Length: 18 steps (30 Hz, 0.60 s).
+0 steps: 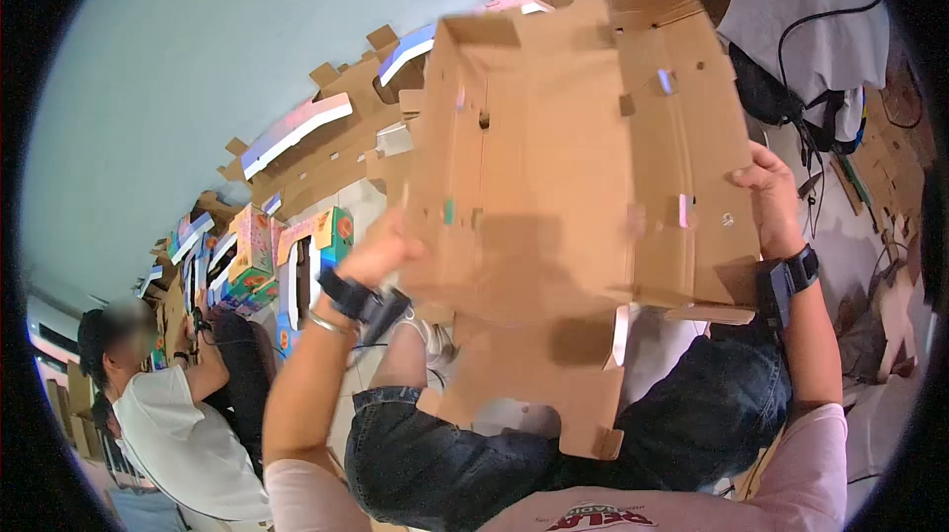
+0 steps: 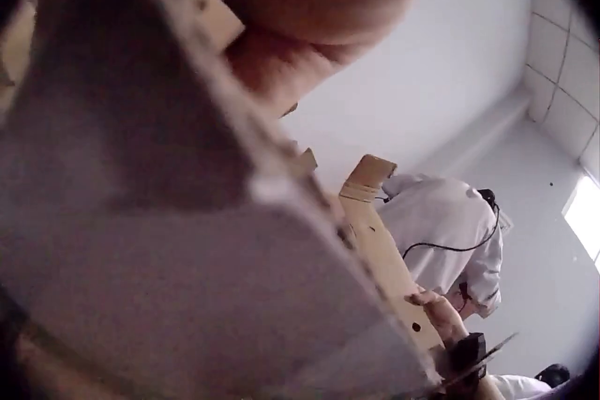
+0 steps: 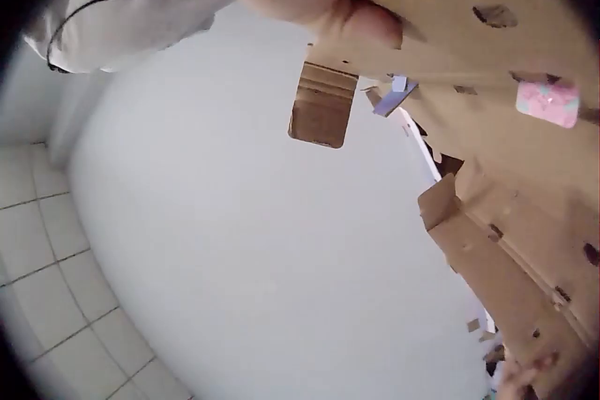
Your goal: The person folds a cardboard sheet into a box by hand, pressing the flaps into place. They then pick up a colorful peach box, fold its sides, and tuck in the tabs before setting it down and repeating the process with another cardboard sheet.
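At the far left of the head view we see another person in a white shirt point(image 1: 188, 433) beside colourful printed cartons point(image 1: 252, 255), with flattened cardboard pieces point(image 1: 316, 141) along the pale wall point(image 1: 227, 38) towards upper centre. Our left hand point(image 1: 386, 245) grips the left edge of the large opened cardboard box point(image 1: 563, 156), which fills the centre above a tiled floor point(image 1: 361, 359), and our right hand point(image 1: 771, 191) pinches its right edge; grey cloth point(image 1: 811, 18) and a black cable point(image 1: 791, 47) lie upper right, and our shirt's print point(image 1: 603, 517), at bottom centre, is only partly legible.
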### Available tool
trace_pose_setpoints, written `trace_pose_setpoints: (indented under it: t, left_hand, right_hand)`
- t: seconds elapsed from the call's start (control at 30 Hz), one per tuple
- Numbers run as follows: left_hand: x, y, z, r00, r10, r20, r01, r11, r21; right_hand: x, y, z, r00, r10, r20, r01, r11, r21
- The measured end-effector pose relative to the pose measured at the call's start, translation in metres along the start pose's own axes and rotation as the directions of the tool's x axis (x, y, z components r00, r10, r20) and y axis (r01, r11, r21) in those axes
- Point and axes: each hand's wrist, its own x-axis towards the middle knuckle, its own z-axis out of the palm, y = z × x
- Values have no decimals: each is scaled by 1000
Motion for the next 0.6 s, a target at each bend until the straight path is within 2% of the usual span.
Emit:
trace_pose_setpoints:
  t: [0.03,0.07,0.1,0.13,0.17,0.2,0.23,0.27,0.3,0.33,0.37,0.4,0.43,0.47,0.5,0.53,0.57,0.6]
  left_hand:
    - [8,17,-18,997,72,17,-72,997,27]
    - [8,49,-27,990,138,-41,-134,987,89]
    - [13,79,-38,975,203,-95,-187,971,152]
    - [40,83,-83,900,428,-89,-292,740,606]
    - [44,107,-91,837,473,-275,-281,803,525]
    - [53,125,-109,726,540,-425,-296,804,517]
    - [51,147,-109,586,587,-558,-314,800,512]
    - [45,157,-102,584,587,-560,-312,800,513]
    - [30,176,-68,600,571,-560,-385,820,424]
    - [19,183,-39,616,557,-557,-451,829,330]
    - [19,173,-22,687,582,-434,-453,811,371]
    - [19,157,-6,747,590,-304,-458,790,407]
    - [15,139,16,814,540,-212,-441,814,379]
    - [14,114,32,894,444,-68,-408,866,288]
    - [10,90,50,912,407,47,-380,799,466]
    - [17,41,58,933,333,136,-360,880,311]
    - [15,16,67,960,191,205,-267,843,467]
    - [12,-5,74,968,41,249,-190,766,614]
  right_hand:
    - [-2,-4,2,997,-28,-65,33,997,67]
    - [-1,-3,-3,989,-95,-115,99,995,29]
    - [1,0,-6,989,-94,-114,98,995,32]
    - [3,5,-7,981,-118,-153,126,991,40]
    - [6,10,-8,971,-142,-191,153,987,45]
    - [4,16,-1,972,-141,-185,152,987,46]
    - [-5,23,11,996,-1,-94,10,995,97]
    - [-15,30,22,990,139,4,-138,981,134]
    - [-26,37,32,942,263,210,-282,957,68]
    - [-36,44,37,835,379,398,-403,915,-25]
    - [-38,89,21,685,368,629,-389,915,-112]
    - [-35,130,6,474,349,808,-350,917,-191]
    - [-47,110,29,359,592,722,-440,789,-428]
    - [-59,89,52,222,789,573,-494,597,-632]
    - [-60,99,52,216,789,575,-495,596,-632]
    - [-61,116,52,207,806,555,-360,590,-722]
    - [-61,128,51,204,822,532,-216,568,-794]
    - [-59,130,47,298,796,527,-164,587,-793]
